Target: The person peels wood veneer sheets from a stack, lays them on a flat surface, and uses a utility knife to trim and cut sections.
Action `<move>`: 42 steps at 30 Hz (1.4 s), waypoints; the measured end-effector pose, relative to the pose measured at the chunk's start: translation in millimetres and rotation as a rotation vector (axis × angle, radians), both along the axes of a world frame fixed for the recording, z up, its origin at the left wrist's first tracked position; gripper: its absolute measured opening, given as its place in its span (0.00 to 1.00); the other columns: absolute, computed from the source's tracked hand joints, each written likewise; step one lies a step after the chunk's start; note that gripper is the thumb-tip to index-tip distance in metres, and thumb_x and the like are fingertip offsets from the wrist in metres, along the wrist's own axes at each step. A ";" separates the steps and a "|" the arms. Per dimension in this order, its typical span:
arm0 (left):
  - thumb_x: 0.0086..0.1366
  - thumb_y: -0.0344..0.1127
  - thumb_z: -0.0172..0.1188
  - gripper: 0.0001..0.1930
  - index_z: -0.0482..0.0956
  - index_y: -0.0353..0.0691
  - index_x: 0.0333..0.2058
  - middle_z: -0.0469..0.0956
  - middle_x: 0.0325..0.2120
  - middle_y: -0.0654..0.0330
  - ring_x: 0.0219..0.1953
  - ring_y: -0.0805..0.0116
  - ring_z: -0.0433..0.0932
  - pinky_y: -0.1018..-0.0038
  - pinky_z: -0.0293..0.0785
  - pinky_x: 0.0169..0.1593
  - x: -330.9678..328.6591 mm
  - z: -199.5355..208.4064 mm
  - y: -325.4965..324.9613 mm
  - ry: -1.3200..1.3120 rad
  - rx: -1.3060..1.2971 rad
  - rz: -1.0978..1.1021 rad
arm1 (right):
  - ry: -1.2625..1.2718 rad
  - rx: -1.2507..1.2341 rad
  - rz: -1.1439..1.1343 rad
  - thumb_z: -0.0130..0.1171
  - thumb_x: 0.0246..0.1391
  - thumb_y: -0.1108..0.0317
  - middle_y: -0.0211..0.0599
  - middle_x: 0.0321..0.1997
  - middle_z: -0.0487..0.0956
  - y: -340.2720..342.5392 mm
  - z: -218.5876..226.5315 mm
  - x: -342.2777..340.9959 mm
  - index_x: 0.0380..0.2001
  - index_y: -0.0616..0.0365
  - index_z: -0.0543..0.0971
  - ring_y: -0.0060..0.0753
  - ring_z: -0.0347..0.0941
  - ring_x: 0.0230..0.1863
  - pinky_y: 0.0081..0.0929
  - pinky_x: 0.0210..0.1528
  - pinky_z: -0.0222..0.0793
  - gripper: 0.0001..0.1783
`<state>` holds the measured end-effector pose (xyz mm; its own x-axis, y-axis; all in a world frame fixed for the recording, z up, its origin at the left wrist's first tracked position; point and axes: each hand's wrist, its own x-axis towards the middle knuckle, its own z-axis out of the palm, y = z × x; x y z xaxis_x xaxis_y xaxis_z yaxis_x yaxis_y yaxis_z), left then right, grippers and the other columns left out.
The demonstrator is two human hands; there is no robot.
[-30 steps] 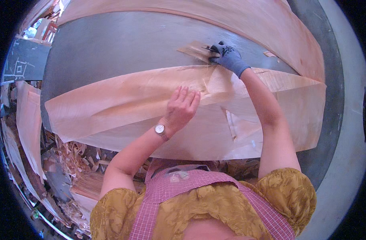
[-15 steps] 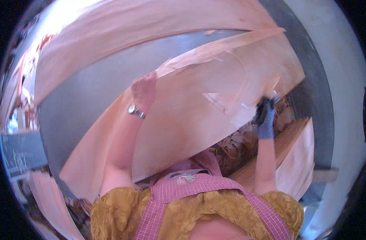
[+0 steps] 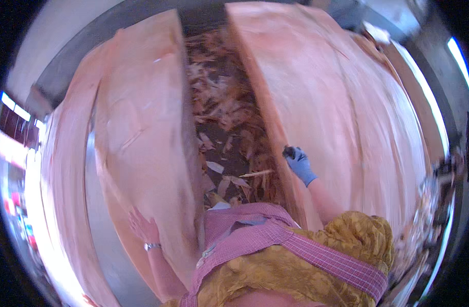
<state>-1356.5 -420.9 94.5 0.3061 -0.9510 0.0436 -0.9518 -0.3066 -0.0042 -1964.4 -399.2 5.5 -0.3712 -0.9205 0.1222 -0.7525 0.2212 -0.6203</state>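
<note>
Between my hands, scraps litter the floor, so I keep the bare left hand flat on its veneer sheet while the gloved right hand pinches the other sheet's edge firmly.

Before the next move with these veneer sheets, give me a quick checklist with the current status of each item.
1. Left hand flat on the left veneer sheet: ok.
2. Right hand, in a blue glove, at the edge of the right veneer sheet: ok.
3. Firm grip by the right hand: cannot tell, fingers blurred.
4. Sheets apart, not overlapping: ok, a gap shows between them.
5. Footing in the gap: not ok, wood scraps litter the floor.
6. Left sheet undamaged: cannot tell, a raised flap shows mid-sheet.
</note>
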 end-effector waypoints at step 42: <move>0.71 0.51 0.51 0.18 0.68 0.41 0.44 0.72 0.24 0.66 0.22 0.74 0.70 0.75 0.67 0.24 -335.0 41.2 649.9 1.888 0.516 0.101 | -0.653 -0.308 0.233 0.55 0.62 0.66 0.31 0.27 0.78 461.1 121.9 182.5 0.32 0.64 0.76 0.26 0.70 0.29 0.30 0.34 0.69 0.11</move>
<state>-1691.6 229.0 135.6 -0.3347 -0.7425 -0.5803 0.1736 -0.6539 0.7364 -1782.0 61.9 127.4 -0.2568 -0.9438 0.2083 -0.2168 -0.1538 -0.9640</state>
